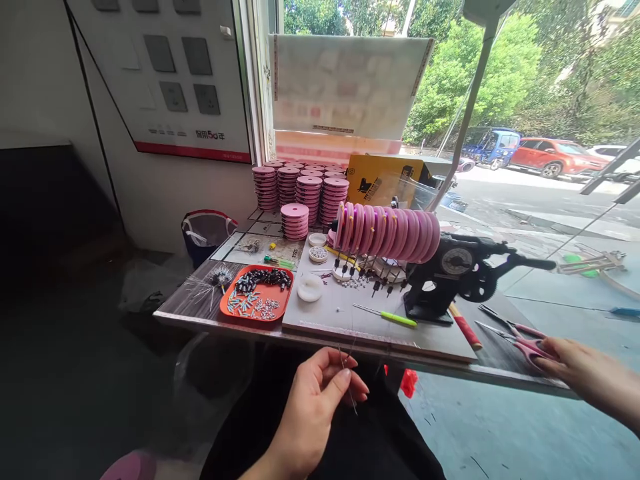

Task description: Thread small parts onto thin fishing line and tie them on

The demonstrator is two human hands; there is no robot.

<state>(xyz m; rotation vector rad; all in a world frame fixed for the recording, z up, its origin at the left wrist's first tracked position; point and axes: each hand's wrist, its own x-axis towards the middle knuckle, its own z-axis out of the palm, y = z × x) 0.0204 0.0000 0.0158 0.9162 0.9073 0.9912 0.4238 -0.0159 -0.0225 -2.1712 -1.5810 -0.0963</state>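
Low in front of the table, my left hand [313, 403] pinches a thin line [355, 403] between thumb and fingers. A fine strand runs up from that pinch toward the board's edge; its far end is hard to follow. At the table's right front corner, my right hand [575, 367] has its fingers closed at the handles of pink-handled scissors [527, 345], whose blades point left. Behind these scissors lies another dark-bladed tool [495, 315], partly overlapped. A hook tool with a green handle [399, 319] rests on the pale board [345, 327].
A black cranked machine [453, 267] carries a row of pink spools [387, 232] with small weights hanging below. An orange tray [255, 317] of small parts stands left. Stacked pink spools [295, 223] and a yellow box [373, 180] are behind. A red-wrapped stick [467, 331] lies right.
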